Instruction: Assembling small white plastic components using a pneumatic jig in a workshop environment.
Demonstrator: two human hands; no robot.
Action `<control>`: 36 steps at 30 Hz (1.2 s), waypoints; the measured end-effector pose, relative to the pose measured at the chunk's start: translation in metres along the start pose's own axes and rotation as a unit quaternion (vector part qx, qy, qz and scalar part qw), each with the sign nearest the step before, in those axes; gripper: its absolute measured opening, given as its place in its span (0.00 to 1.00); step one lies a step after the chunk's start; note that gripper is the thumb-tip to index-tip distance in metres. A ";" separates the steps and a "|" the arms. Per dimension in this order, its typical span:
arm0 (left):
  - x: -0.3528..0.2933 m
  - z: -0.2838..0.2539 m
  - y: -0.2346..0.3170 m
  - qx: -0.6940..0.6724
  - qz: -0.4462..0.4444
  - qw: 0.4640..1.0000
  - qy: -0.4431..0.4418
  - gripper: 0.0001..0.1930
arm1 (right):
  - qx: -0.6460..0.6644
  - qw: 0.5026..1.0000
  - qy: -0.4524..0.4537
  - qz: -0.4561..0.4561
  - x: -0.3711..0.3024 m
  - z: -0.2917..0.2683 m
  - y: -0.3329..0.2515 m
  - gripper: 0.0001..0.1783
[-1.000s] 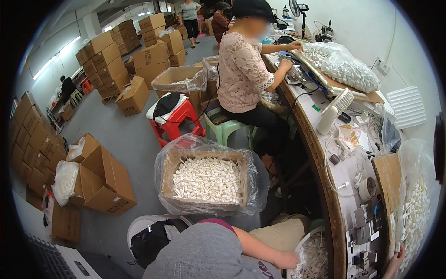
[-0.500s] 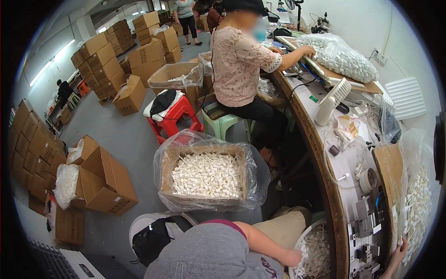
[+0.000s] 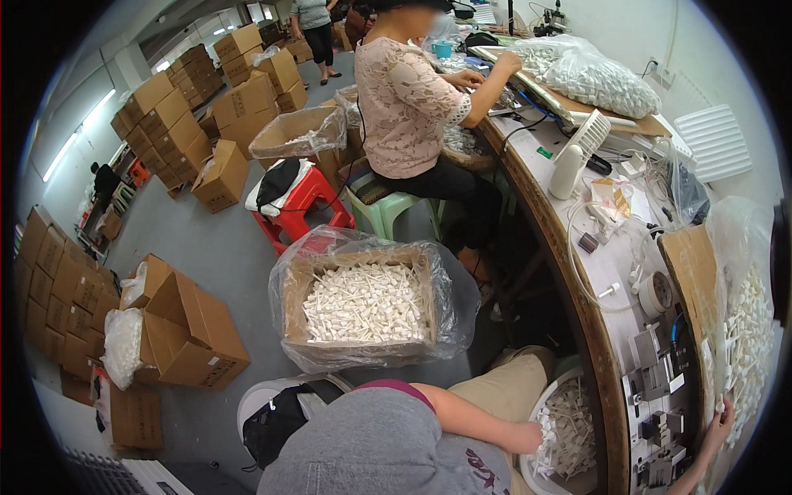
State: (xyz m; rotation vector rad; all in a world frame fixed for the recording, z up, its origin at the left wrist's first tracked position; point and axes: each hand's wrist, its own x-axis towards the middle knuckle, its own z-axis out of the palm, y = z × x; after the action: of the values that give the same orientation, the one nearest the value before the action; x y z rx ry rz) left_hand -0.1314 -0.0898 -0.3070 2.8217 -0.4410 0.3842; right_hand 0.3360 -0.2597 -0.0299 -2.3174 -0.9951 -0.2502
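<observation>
My left hand [image 3: 523, 437] is at the left rim of a white round tub [image 3: 538, 410] beside my knee. White stick-like plastic parts [image 3: 569, 429] fill the tub; the fingers of this hand are hidden from view. On the far right, my right hand [image 3: 719, 424] reaches up to the edge of a clear plastic bag [image 3: 734, 235], where more white stick-like parts [image 3: 747, 351] lie heaped beside a cardboard panel [image 3: 691, 268]. Its fingertips are together at the heap's edge, with a small white bit by them that is too small to make out.
Metal fixtures [image 3: 653, 371] and a tape roll [image 3: 656, 294] stand on the curved workbench [image 3: 606, 396]. An open, plastic-lined carton [image 3: 363, 353] of white parts sits on the floor ahead. Beyond it a co-worker [image 3: 408, 115] sits at the bench. Stacked cartons [image 3: 161, 124] stand at left.
The whole view has shifted slightly. My right hand is a little higher along the heap's edge; my left hand stays by the tub. The co-worker's hand has lifted back from the bagged pile.
</observation>
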 end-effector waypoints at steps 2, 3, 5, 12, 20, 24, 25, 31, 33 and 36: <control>-0.001 0.001 -0.001 -0.007 -0.009 1.000 -0.008 0.08 | 0.028 0.999 0.024 -0.006 -0.001 0.006 -0.004 0.20; -0.001 0.000 -0.002 -0.009 -0.009 1.000 -0.006 0.08 | 0.041 0.998 0.037 -0.008 -0.002 0.007 -0.004 0.20; -0.001 -0.001 -0.003 -0.013 -0.011 1.000 -0.004 0.08 | 0.039 0.999 0.033 -0.010 -0.001 0.004 -0.003 0.20; -0.003 -0.005 -0.005 -0.034 -0.026 0.999 -0.028 0.08 | 0.012 1.000 -0.011 0.023 0.000 0.002 -0.009 0.21; 0.000 -0.003 -0.007 -0.060 -0.021 0.998 -0.015 0.05 | 0.064 0.997 0.038 -0.024 -0.001 0.007 -0.004 0.19; -0.002 -0.005 -0.007 -0.074 -0.031 0.997 -0.013 0.04 | 0.044 0.999 0.022 -0.010 -0.004 0.007 -0.010 0.17; -0.001 -0.005 -0.007 -0.072 -0.028 0.997 -0.022 0.04 | 0.036 0.999 0.027 -0.013 -0.004 0.005 -0.009 0.17; 0.001 -0.003 -0.007 -0.069 -0.029 0.996 -0.038 0.03 | 0.035 0.997 0.056 -0.031 -0.004 0.006 -0.005 0.18; 0.001 -0.004 -0.007 -0.068 -0.029 0.997 -0.039 0.03 | 0.066 0.997 0.045 0.004 -0.003 0.007 -0.006 0.19; 0.001 -0.004 -0.006 -0.067 -0.033 0.997 -0.033 0.03 | 0.047 0.998 0.019 0.036 -0.003 0.004 -0.009 0.19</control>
State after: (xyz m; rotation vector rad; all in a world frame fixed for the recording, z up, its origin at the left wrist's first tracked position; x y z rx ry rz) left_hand -0.1295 -0.0830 -0.3041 2.7173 -0.3720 0.2391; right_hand 0.3274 -0.2538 -0.0297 -2.2504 -0.8841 -0.2132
